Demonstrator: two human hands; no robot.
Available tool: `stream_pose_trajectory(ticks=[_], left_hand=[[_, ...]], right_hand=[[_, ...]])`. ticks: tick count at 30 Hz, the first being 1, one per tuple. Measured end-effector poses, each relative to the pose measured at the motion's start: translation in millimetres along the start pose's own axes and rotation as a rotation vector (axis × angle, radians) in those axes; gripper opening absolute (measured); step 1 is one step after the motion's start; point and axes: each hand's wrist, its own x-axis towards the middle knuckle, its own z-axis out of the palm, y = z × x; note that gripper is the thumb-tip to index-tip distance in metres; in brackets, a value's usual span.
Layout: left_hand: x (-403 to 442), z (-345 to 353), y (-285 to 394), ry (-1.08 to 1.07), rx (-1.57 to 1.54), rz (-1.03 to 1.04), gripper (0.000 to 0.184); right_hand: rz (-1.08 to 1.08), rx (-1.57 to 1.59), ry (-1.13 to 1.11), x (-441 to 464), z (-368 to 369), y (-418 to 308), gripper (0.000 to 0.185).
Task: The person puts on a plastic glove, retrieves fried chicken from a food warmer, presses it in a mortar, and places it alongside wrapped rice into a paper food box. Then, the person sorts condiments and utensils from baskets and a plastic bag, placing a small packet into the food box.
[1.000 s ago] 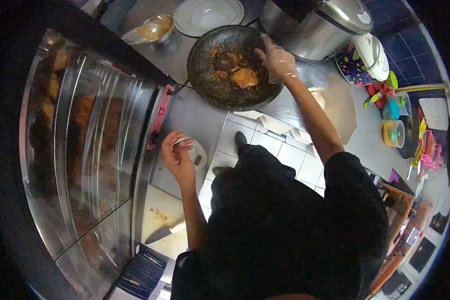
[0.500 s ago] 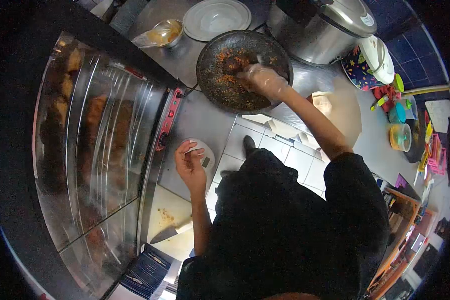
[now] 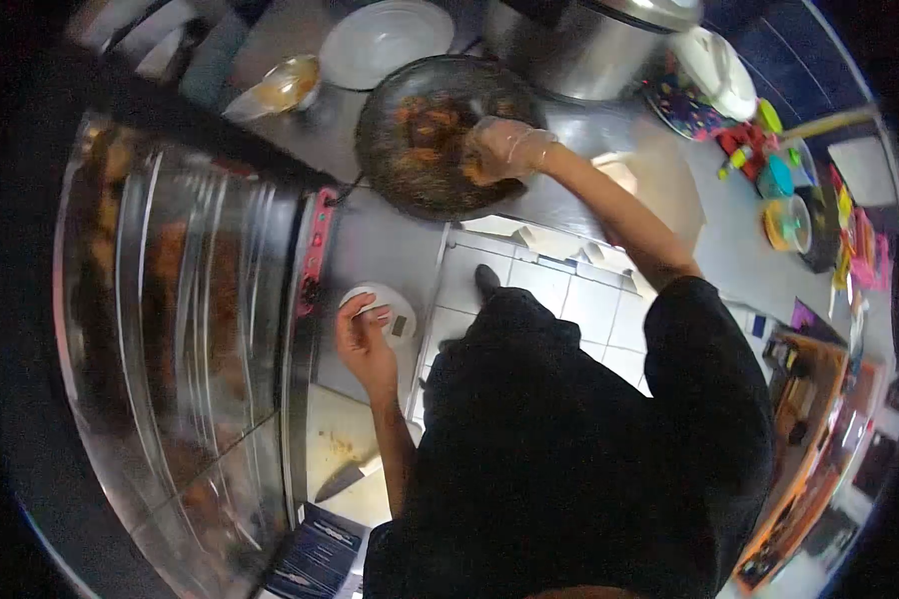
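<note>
Right grip (image 3: 509, 150), gloved: down inside dark round bowl (image 3: 405, 190), fingers bent at the reddish-brown food (image 3: 425, 125) lying there; blurred, cannot tell whether closed on it | left grip (image 3: 366, 344): loosely open, half-curled above white scale (image 3: 400, 324) | bowl: on steel tabletop (image 3: 382, 240), near white plate (image 3: 388, 45)

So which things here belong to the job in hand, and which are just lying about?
Likely part of the job:
right hand, in a clear glove
dark bowl it reaches into
reddish-brown food in that bowl

Apparently lying about:
white plate
knife on the pale board
white scale by the left hand
</note>
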Motion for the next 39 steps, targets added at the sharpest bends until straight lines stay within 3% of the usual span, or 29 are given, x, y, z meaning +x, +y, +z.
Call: stream_pose_trajectory(ticks=[2,4,7,9,10,11,12,14,17,19,21,24,26,27,28,30,34,36,37,39], left_hand=[[0,2,-5,-0.034,-0.004,0.001,0.017],[1,3,-6,-0.061,0.028,0.001,0.017],[3,10,-9,-0.115,0.05,0.005,0.016],[2,13,-12,-0.147,0.05,0.008,0.016],[2,16,-15,-0.164,0.042,0.011,0.016],[2,17,-17,-0.181,0.037,0.012,0.017],[1,18,-19,-0.194,0.037,0.007,0.017],[1,20,-22,-0.215,0.037,-0.004,0.017],[-1,27,-11,-0.24,-0.013,-0.062,0.018],[-1,23,-18,-0.279,-0.008,-0.079,0.018],[-2,21,-19,-0.288,0.001,-0.084,0.018],[-16,11,-19,-0.327,0.061,-0.091,0.02],[-30,9,-27,-0.396,0.117,-0.084,0.022],[-36,12,-14,-0.452,0.203,-0.08,0.025],[-42,11,-17,-0.484,0.164,-0.099,0.026],[-54,4,-30,-0.525,0.087,-0.136,0.028],[-69,-50,-69,-0.493,0.241,-0.151,0.014],[-82,-68,-62,-0.371,0.197,-0.229,0.011],[-90,-83,-67,-0.323,0.216,-0.268,0.011],[-106,-105,-79,-0.172,0.286,-0.259,0.011]], right_hand=[[0.111,0.035,0.206,-18,40,37,0.035],[0.367,0.11,0.368,-60,-2,-11,0.034],[0.631,0.3,0.825,-122,23,-9,0.032],[0.8,0.385,0.975,-165,31,-7,0.032],[0.826,0.613,1.112,-181,36,-7,0.036],[0.954,0.275,1.027,-201,21,-21,0.037],[0.904,0.339,0.999,-222,29,-10,0.031],[1.223,0.339,0.7,-259,50,23,0.025],[0.929,0.622,0.798,-297,100,69,0.023],[1.173,0.127,0.568,-296,111,79,0.02],[1.292,-0.12,0.444,-274,98,69,0.019],[0.998,-0.353,0.092,-225,66,-1,0.023],[0.735,0.326,0.557,-202,81,-78,0.028],[0.497,0.657,0.355,-184,83,-103,0.032],[0.472,1.074,0.142,-165,91,-130,0.037],[0.479,1.423,-0.193,-136,86,-186,0.048],[0.383,1.554,-0.433,-112,111,-232,0.059],[0.372,1.897,-0.505,-113,131,-241,0.06],[0.146,1.661,-0.533,-111,147,-235,0.061],[0.126,1.691,-0.608,-105,146,-242,0.063]])
